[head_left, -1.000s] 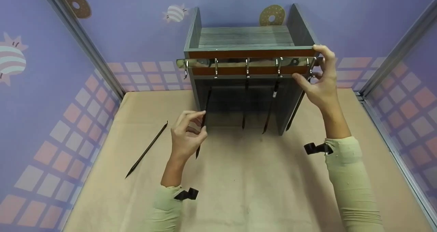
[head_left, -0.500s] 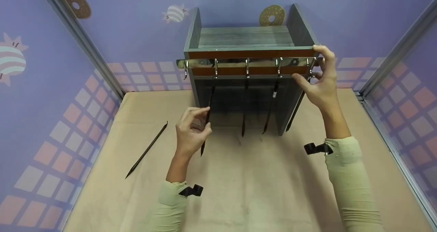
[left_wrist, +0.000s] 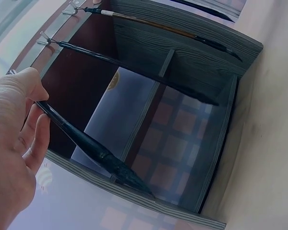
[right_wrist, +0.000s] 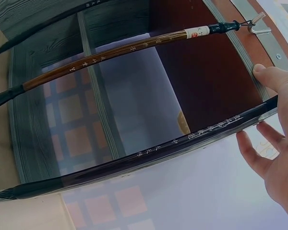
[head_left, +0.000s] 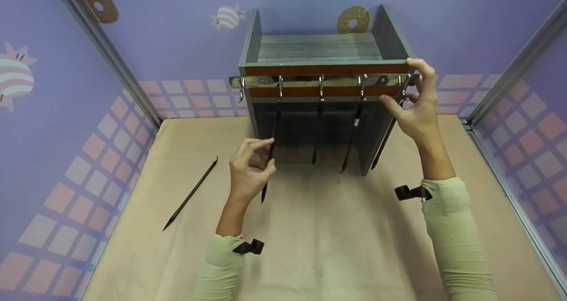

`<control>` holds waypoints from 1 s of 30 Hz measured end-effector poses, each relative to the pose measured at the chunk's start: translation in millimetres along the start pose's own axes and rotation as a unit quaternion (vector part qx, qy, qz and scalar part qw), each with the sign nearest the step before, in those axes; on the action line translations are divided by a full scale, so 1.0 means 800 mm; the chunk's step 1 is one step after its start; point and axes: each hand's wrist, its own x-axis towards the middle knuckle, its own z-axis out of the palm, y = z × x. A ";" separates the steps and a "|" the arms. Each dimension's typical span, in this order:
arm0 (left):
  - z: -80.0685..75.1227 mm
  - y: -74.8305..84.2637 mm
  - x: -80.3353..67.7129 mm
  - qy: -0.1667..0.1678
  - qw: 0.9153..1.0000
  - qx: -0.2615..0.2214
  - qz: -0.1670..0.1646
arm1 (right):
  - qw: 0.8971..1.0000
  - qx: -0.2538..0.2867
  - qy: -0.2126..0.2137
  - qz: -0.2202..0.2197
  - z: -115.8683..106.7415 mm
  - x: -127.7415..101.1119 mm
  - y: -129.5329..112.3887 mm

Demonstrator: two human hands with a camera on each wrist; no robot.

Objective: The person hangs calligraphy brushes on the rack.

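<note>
A grey wooden shelf unit (head_left: 319, 48) carries a brown board with a chrome hook rail (head_left: 323, 80) across its front. My left hand (head_left: 269, 154) pinches a dark calligraphy brush (head_left: 267, 177) at mid-shaft. Its top reaches up to the second hook (head_left: 280, 93) and its tip points down at the table. In the left wrist view the left hand (left_wrist: 36, 108) shows the same pinch on that brush (left_wrist: 86, 143). My right hand (head_left: 401, 82) grips the rail's right end beside the rightmost hanging brush (head_left: 383, 144). The right wrist view shows the right hand's (right_wrist: 252, 103) thumb (right_wrist: 271, 76) on the board.
Two more brushes (head_left: 316, 146) (head_left: 350, 146) hang from the middle hooks. One loose brush (head_left: 190, 194) lies on the tan table (head_left: 310, 239) to the left. The leftmost hook (head_left: 240, 93) is bare. Purple patterned walls enclose the table on three sides.
My left hand has lifted its brush up and slightly right, so the top now reaches the second hook. The right hand has stayed on the rail's end.
</note>
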 end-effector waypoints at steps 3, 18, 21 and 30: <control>0.000 0.000 -0.001 0.001 1.000 0.000 -0.001 | 1.000 0.001 0.001 0.001 0.000 0.000 0.000; 0.000 0.001 0.000 -0.005 1.000 0.007 -0.014 | 1.000 0.005 0.001 0.000 0.000 0.000 0.001; 0.000 0.002 0.001 -0.009 1.000 0.008 -0.018 | 1.000 0.004 -0.003 -0.004 0.000 0.001 0.001; 0.001 0.003 0.003 -0.005 1.000 0.002 -0.020 | 1.000 0.004 -0.004 -0.005 0.001 0.001 0.001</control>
